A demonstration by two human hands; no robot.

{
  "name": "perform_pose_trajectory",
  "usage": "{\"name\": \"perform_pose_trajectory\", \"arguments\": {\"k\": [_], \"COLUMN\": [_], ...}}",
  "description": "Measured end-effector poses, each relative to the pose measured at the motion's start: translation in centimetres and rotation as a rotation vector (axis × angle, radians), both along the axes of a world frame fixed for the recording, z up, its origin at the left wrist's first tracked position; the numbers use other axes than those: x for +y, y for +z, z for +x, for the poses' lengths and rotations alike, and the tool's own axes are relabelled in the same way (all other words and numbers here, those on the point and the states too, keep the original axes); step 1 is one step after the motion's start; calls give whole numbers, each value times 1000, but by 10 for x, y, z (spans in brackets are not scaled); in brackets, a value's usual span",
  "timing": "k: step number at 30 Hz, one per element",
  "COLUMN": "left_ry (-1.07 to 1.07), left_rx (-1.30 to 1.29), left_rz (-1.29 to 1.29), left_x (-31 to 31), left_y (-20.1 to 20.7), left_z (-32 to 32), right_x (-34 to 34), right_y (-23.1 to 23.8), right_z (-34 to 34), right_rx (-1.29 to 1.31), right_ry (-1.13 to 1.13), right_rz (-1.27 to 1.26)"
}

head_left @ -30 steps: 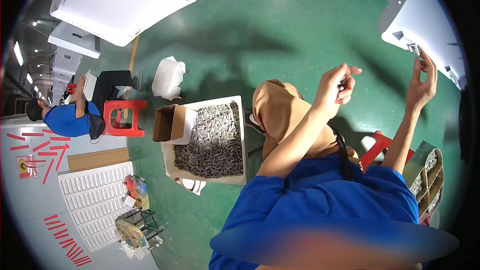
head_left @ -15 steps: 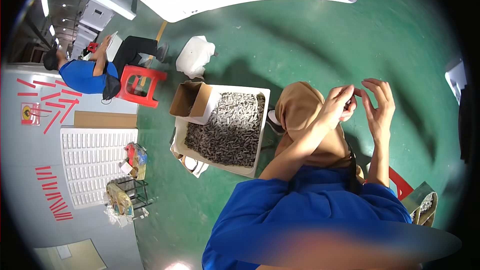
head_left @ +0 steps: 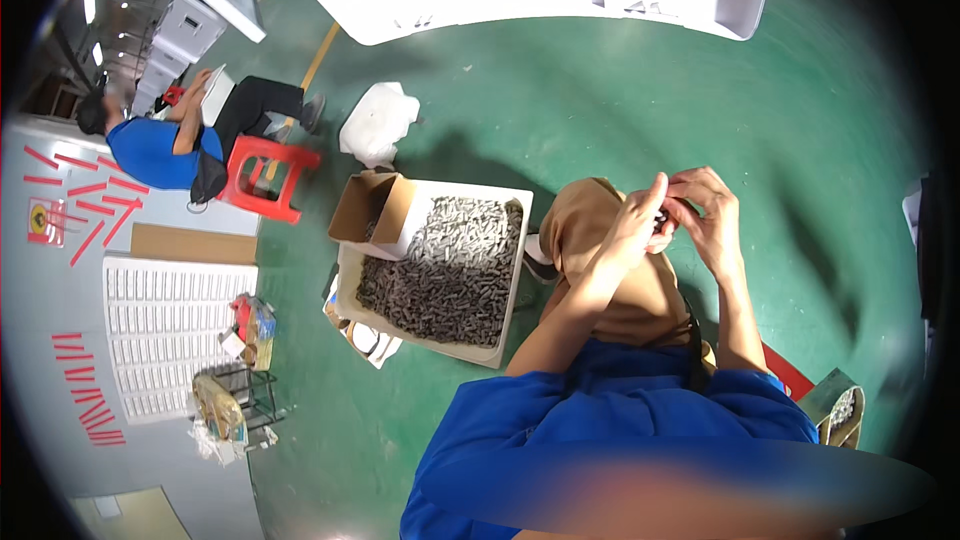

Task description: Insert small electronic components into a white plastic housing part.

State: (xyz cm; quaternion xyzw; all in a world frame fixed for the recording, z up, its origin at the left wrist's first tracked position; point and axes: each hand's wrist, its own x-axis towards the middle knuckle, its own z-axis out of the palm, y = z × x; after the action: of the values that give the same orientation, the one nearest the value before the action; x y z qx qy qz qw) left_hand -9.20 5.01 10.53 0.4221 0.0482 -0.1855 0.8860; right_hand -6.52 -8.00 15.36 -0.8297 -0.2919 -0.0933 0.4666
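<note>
Above my knees, my left hand (head_left: pixel 632 228) is closed around a small dark piece (head_left: pixel 660 221), its thumb pointing up. Only a bit of that piece shows, too little to tell its kind. My right hand (head_left: pixel 712 215) meets the left one, its fingers curled and their tips at the dark piece. What the right fingertips pinch is hidden. To the left of my legs stands a white bin (head_left: pixel 517 285) with a heap of small grey cylindrical pieces (head_left: pixel 440 285). An open cardboard box (head_left: pixel 398 212) sits in the bin's far left corner.
A white table (head_left: pixel 560 0) spans the far side. Beyond the bin lies a white bag (head_left: pixel 378 123) on the green floor. A co-worker (head_left: pixel 165 152) sits by a red stool (head_left: pixel 268 178) at left. An open box of pieces (head_left: pixel 842 410) stands behind me at right.
My right hand has come in to the left hand, its spread fingers now curled against it. Both hands sit slightly lower and further left in view, as the whole view has shifted.
</note>
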Motion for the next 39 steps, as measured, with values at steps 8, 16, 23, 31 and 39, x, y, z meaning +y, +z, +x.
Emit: {"name": "perform_pose_trajectory", "arguments": {"k": [8, 16, 23, 31, 39], "left_ry": [107, 393, 557, 430, 403], "left_rx": [93, -263, -1333, -1276, -1263], "left_rz": [-130, -131, -444, -146, -93], "left_x": [6, 49, 65, 83, 97], "left_y": [-13, 117, 212, 213, 203], "left_z": [-1, -43, -112, -145, -151], "right_x": [6, -12, 6, 17, 39], "right_y": [0, -9, -5, 2, 34], "right_z": [9, -2, -7, -1, 7], "right_rx": [-2, 192, 207, 53, -179], "right_ry": [93, 7, 48, 83, 104], "right_rz": [-131, -7, -28, -123, -206]}}
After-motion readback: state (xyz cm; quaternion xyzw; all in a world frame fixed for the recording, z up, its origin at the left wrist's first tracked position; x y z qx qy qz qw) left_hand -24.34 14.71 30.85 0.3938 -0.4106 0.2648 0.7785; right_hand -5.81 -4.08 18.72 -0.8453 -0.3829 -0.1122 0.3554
